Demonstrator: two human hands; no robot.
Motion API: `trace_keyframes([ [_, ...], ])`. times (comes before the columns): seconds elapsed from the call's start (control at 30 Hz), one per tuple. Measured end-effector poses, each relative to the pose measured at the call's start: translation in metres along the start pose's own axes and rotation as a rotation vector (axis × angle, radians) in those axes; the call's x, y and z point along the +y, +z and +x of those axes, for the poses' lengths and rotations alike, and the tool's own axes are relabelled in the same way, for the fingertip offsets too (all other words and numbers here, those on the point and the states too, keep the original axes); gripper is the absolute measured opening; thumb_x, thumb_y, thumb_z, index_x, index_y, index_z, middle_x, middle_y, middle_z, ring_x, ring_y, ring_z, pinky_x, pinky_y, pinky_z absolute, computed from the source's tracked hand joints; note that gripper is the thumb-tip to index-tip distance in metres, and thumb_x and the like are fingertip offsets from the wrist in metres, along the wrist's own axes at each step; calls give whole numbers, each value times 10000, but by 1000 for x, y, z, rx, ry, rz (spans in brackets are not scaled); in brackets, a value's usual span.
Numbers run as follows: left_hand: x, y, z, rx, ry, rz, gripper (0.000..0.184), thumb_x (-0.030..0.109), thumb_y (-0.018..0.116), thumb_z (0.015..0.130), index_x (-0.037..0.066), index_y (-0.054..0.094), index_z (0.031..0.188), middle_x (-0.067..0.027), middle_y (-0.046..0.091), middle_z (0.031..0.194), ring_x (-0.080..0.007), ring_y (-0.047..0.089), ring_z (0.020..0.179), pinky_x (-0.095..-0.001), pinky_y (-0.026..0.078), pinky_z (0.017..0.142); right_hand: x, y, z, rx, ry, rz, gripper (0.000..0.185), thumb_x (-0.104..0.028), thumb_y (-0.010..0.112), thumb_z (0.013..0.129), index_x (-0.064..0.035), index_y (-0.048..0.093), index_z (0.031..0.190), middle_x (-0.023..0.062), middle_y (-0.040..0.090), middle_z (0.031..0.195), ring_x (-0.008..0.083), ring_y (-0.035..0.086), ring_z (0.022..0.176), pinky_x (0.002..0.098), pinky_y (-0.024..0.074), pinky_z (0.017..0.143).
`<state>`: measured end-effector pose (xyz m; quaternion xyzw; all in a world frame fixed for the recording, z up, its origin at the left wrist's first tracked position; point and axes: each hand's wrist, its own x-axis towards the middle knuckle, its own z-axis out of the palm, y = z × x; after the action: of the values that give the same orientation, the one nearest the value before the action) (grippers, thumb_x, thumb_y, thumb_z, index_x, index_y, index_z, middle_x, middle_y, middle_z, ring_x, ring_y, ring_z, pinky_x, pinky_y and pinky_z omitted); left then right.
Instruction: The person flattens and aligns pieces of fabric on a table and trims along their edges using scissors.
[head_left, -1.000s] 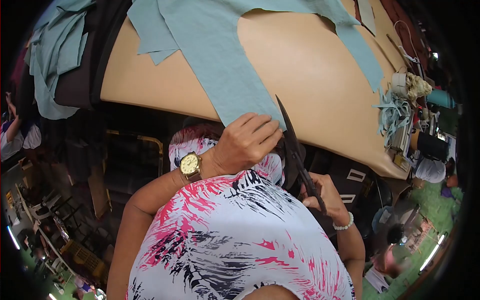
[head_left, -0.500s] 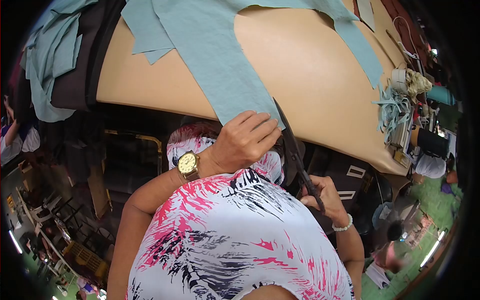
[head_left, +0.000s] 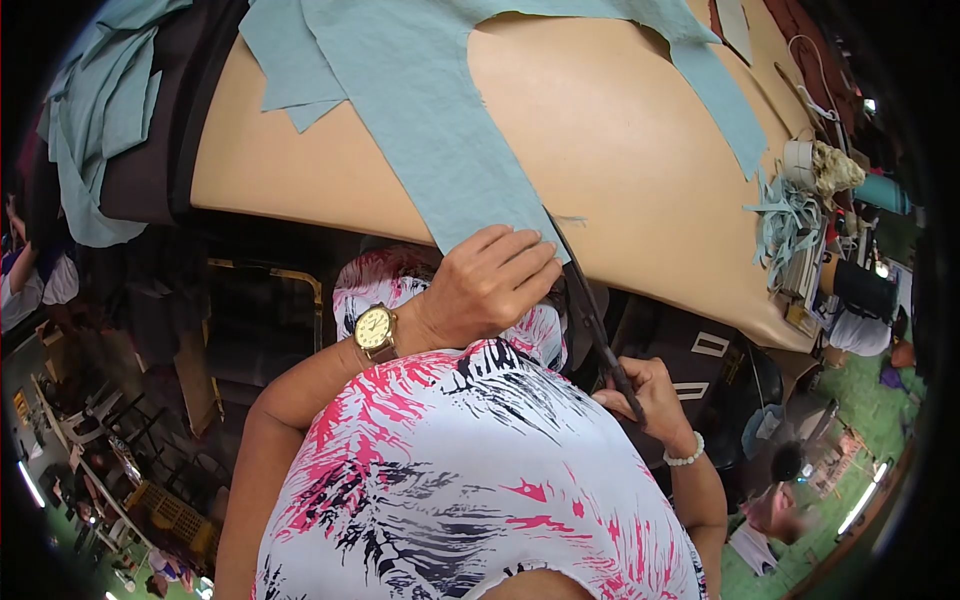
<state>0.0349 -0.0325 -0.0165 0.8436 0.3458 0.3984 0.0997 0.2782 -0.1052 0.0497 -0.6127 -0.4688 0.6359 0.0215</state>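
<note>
My left hand [head_left: 492,284], with a watch [head_left: 376,332] on its wrist, grips the near end of a light blue fabric piece [head_left: 430,120] at the table's front edge. My right hand [head_left: 645,397], wearing a beaded bracelet, is closed round the handles of long dark scissors [head_left: 588,318]. The blades lie nearly together along the fabric's right edge, just right of my left fingertips. A thin pale sliver or thread [head_left: 572,219] rests by the blade tip. The fabric spreads up and away across the tan table [head_left: 620,130].
More blue fabric [head_left: 100,120] hangs over dark cloth at the left. Blue scraps [head_left: 783,225], a white roll [head_left: 798,163] and a bundle of pale fibre [head_left: 836,168] are at the table's right end. Another person's arm [head_left: 20,255] shows at the far left.
The scissor blades have closed along the fabric's edge, and a thin sliver now shows beside the tip. My left hand keeps its grip on the fabric. The view has shifted slightly.
</note>
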Motion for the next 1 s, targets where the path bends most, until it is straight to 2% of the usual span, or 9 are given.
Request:
trace_keyframes([
  [0.07,0,0,0,0,3,-3,204,44,635,610,19,630,812,-78,633,851,-219,611,802,-327,501,668,3,0,0,10,27,-8,384,-301,784,645,-30,512,620,-27,439,484,32,384,473,213,295,428],
  [0.17,-1,0,1,15,13,-4,194,44,635,607,18,635,799,-77,633,846,-217,611,795,-325,502,658,13,-1,3,-51,-92,107,368,-275,793,620,-27,522,625,-27,462,518,36,406,495,209,301,438],
  [0.27,0,0,1,22,19,-12,186,46,632,605,18,638,789,-76,632,842,-211,611,786,-322,502,649,-3,-4,5,-87,-89,174,358,-257,797,597,-24,527,627,-26,482,548,40,420,512,206,304,445],
  [1.0,-3,-3,1,-18,65,-58,187,77,616,611,23,634,789,-75,627,850,-198,611,793,-305,501,663,-6,0,23,-38,-100,154,385,-294,803,588,-41,513,604,-59,407,497,19,336,461,198,220,415],
])
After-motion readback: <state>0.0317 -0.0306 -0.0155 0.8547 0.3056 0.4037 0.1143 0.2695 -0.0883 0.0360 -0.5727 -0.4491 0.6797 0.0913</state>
